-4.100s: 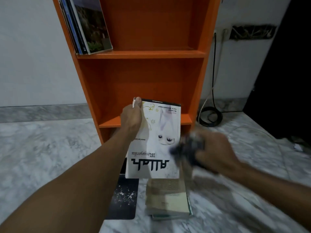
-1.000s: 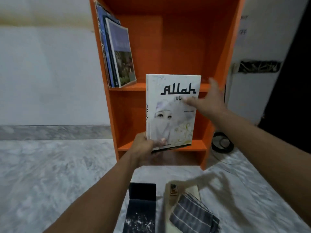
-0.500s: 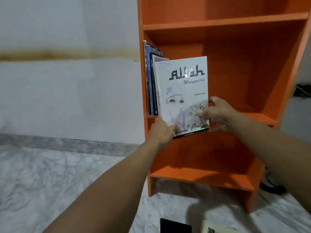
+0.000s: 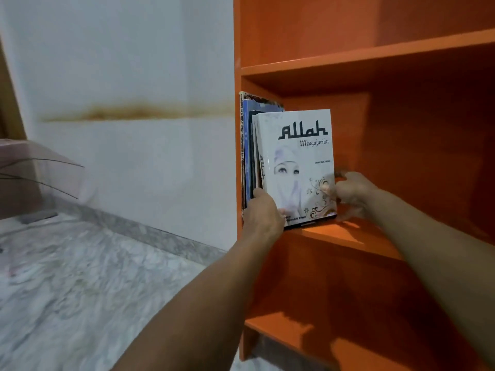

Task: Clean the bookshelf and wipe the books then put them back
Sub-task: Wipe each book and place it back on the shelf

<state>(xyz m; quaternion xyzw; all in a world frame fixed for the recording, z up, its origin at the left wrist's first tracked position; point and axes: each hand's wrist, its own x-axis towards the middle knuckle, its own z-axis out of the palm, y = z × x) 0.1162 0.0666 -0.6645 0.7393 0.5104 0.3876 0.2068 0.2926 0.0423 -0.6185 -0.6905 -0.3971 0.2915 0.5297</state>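
Note:
A white book point(image 4: 297, 167) with black lettering on its cover stands upright on a middle board of the orange bookshelf point(image 4: 348, 236). It leans against a few blue and dark books point(image 4: 247, 145) at the shelf's left wall. My left hand point(image 4: 262, 212) grips the white book's lower left corner by the spine. My right hand point(image 4: 351, 194) holds its lower right edge with curled fingers. The cloth is out of view.
The shelf's other compartments point(image 4: 375, 303) show bare orange boards. A pale wall with a brown streak point(image 4: 139, 113) lies to the left, above a marble floor point(image 4: 67, 285). A pinkish translucent object point(image 4: 34, 170) stands at the far left.
The white book went from held in front of the shelf to standing on the board beside the other books. Both hands stayed on its lower corners. The view shifted left and closer.

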